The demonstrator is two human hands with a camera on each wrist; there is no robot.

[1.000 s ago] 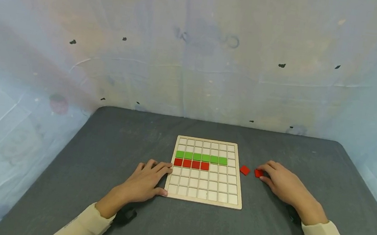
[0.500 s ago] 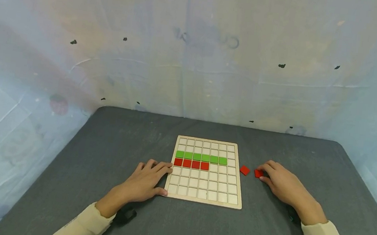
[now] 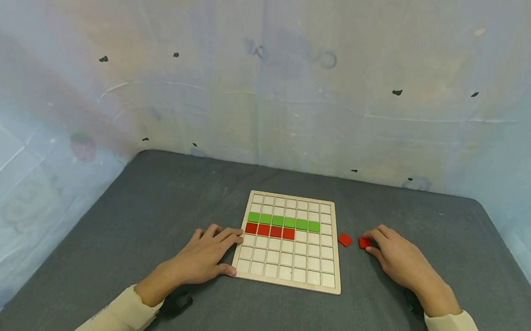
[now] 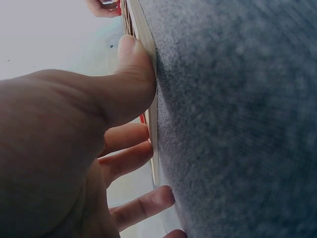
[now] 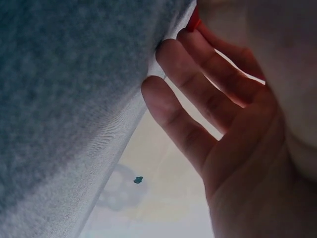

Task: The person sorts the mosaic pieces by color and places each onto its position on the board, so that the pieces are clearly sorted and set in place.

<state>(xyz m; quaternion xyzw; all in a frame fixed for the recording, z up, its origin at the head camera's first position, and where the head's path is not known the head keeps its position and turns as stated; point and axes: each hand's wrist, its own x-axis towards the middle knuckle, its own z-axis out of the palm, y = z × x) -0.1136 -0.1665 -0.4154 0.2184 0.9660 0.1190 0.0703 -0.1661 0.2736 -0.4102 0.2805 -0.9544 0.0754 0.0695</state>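
Note:
A light wooden grid board (image 3: 290, 285) lies flat on the table, with a row of green square tiles (image 3: 283, 221) and, just below it, a shorter row of red tiles (image 3: 270, 231) set in its cells. My left hand (image 3: 201, 255) rests at the board's left side; its thumb touches the edge near the lower corner and two fingertips lie on the rim, as the left wrist view also shows. Right of the board, my right hand (image 3: 399, 259) pinches a red square tile (image 3: 364, 243) between thumb and fingers, close to the table. Another red tile (image 3: 344, 240) lies between board and hand.
A dark grey cloth covers the table (image 3: 272, 324). Behind and at both sides hangs a pale patterned curtain (image 3: 265, 78). A dark wrist device (image 3: 177, 304) sits under the left wrist.
The red tile under my right fingertips shifts very slightly with the fingers. My left hand and the board stay in place.

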